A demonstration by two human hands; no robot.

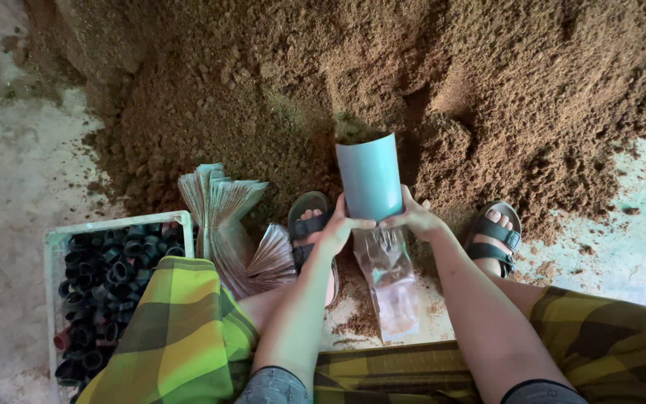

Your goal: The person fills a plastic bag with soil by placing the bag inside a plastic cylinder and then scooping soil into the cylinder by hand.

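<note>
Left hand (336, 228) and right hand (416, 218) both clasp pale blue plastic tube (369, 177), sawdust-filled, above clear plastic bag (390, 280); brown sawdust heap (383, 82) behind; white crate of black rings (102, 273) at left.

Concrete floor (16, 194) carries sawdust heap (383, 67), crate (57, 239).

pipe's lower end (374, 211): I can't see it behind my fingers (353, 222).
crate (54, 247): my knee hides its right part.

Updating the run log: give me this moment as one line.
left hand: grips tube base | right hand: grips tube base | tube: blue, upright, sawdust inside | bag: clear, hanging below tube | sawdust pile: behind
</note>
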